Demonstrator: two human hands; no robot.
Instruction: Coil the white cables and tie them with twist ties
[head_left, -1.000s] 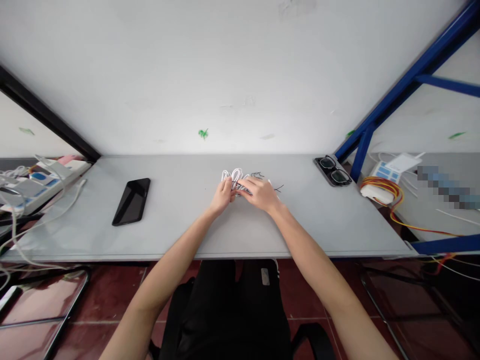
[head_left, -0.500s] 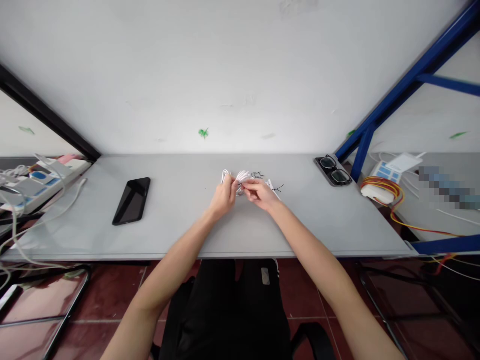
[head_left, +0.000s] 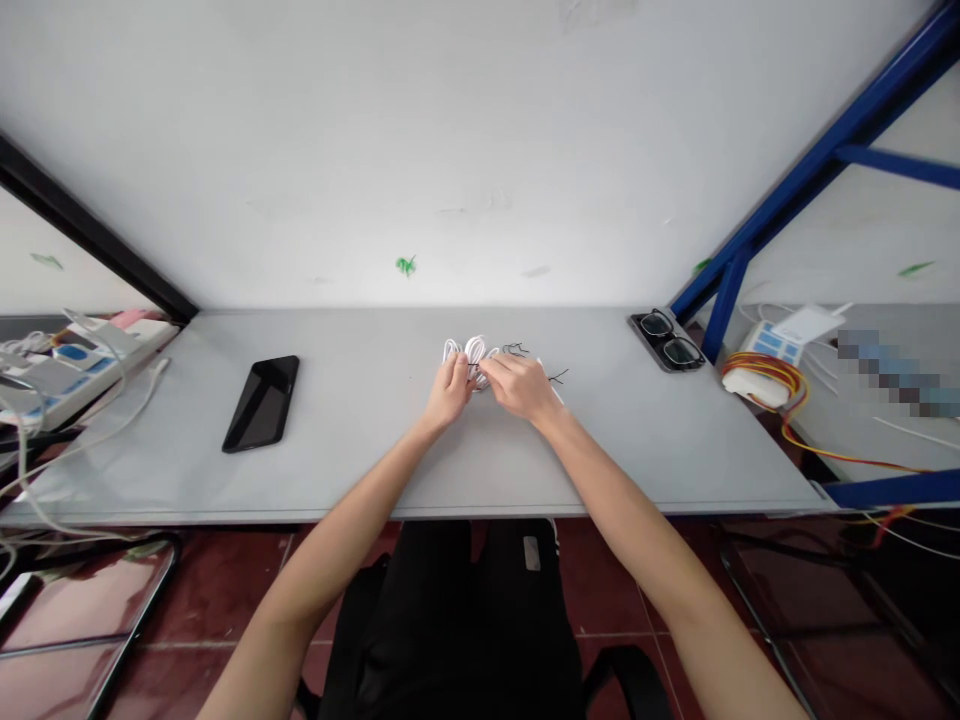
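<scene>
A coiled white cable (head_left: 475,348) lies on the grey table between my hands, its loops fanning out past the fingertips. My left hand (head_left: 448,392) is closed on the near left side of the coil, thumb on top. A thin black twist tie (head_left: 473,364) crosses the coil between the two thumbs. With its fingers pinched together, my right hand (head_left: 521,388) grips the tie's right end; its knuckles hide part of the coil. Loose black ties (head_left: 516,349) lie just beyond the right hand, and another black tie (head_left: 559,377) sticks out to its right, beside a white piece mostly covered by the hand.
A black phone (head_left: 262,403) lies on the left of the table (head_left: 360,470). Glasses (head_left: 681,350) rest on a dark case at the back right. Power strips (head_left: 67,370) with cords sit at far left; a red-yellow cable bundle (head_left: 772,372) is beyond the blue frame (head_left: 726,300).
My right hand has turned over and rolled inward, its back now facing up. The coil's loops have spread and stand more upright between the hands. My left hand has barely moved.
</scene>
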